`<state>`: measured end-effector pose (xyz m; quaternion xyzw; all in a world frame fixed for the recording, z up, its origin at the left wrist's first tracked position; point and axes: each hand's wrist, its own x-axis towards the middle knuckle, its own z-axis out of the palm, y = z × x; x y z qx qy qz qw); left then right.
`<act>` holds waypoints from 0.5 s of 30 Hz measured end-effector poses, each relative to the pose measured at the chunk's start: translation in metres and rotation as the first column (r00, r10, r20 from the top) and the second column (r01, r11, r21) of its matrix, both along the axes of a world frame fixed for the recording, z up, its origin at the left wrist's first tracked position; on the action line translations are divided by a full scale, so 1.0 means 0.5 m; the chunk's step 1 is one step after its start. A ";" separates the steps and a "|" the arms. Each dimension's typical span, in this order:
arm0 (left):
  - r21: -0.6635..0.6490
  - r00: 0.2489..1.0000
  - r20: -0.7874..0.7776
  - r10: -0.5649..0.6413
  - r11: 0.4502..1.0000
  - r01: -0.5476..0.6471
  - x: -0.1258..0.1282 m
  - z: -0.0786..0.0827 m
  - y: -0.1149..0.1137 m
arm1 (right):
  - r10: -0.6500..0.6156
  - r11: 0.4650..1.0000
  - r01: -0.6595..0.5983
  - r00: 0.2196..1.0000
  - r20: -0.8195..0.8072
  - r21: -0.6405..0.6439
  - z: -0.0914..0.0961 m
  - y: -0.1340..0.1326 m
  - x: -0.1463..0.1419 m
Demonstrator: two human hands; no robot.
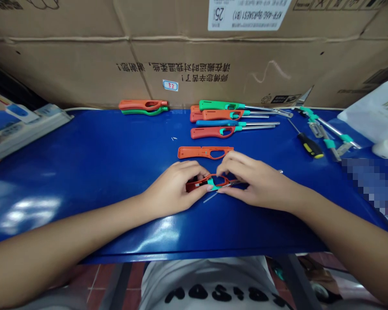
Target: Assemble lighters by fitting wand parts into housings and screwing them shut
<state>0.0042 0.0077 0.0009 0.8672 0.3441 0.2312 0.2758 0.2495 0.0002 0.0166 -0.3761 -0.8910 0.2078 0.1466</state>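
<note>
Between my two hands, low over the blue table, is an opened orange lighter (225, 178) with a teal trigger (214, 185). My left hand (177, 185) is closed around its handle end, thumb against the trigger. Around the front end and the metal tube, my right hand (255, 178) is closed in a pinch. A thin whitish strip (210, 197) shows just below the lighter. Right behind my hands lies a loose orange shell half (194, 152), inner side up. My palms and fingers cover part of the lighter.
Several long-tube lighters (210, 132) lie in a stack behind, near a cardboard box (93, 69). Orange and green shells (142, 105) sit further left. A screwdriver (310, 145) and metal tubes with teal parts (336, 129) are at right. A power strip (29, 129) stands at left.
</note>
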 end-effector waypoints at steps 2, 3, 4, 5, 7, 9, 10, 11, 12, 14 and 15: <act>-0.008 1.000 0.016 0.008 1.000 -0.008 -0.001 0.000 0.001 | -0.070 0.996 0.069 0.997 0.022 0.050 0.000 0.001 -0.002; -0.009 1.000 0.022 0.010 1.000 -0.010 -0.001 -0.001 0.001 | -0.077 0.995 0.074 0.996 0.041 0.071 -0.001 0.002 -0.002; -0.007 1.000 0.025 0.010 1.000 -0.010 -0.001 -0.001 0.001 | -0.068 0.995 0.063 0.996 0.065 0.083 -0.002 0.003 -0.001; -0.004 1.000 0.026 0.009 1.000 -0.009 -0.002 -0.001 0.001 | -0.049 0.995 0.041 0.995 0.087 0.088 -0.004 0.004 -0.001; 0.008 1.000 0.027 0.007 1.000 -0.007 -0.002 -0.002 0.002 | -0.014 0.995 0.002 0.992 0.123 0.096 -0.006 0.006 0.001; 0.015 1.000 0.029 0.004 1.000 -0.004 -0.002 -0.003 0.002 | 0.007 0.993 -0.025 0.989 0.149 0.117 -0.008 0.007 0.003; 0.016 1.000 0.028 0.002 1.000 -0.002 -0.003 -0.004 0.002 | 0.015 0.991 -0.036 0.987 0.160 0.131 -0.008 0.007 0.004; 0.017 1.000 0.028 0.000 1.000 -0.001 -0.003 -0.004 0.002 | 0.024 0.989 -0.048 0.985 0.168 0.141 -0.009 0.007 0.004; 0.017 1.000 0.029 0.001 1.000 -0.001 -0.003 -0.004 0.002 | 0.028 0.987 -0.054 0.985 0.173 0.148 -0.009 0.007 0.004; 0.016 0.999 0.032 0.006 1.000 -0.006 -0.003 -0.004 0.001 | 0.028 0.988 -0.053 0.986 0.165 0.145 -0.010 0.007 0.004; 0.013 0.999 0.033 0.011 1.000 -0.012 -0.003 -0.005 0.000 | 0.023 0.989 -0.045 0.987 0.156 0.139 -0.010 0.007 0.003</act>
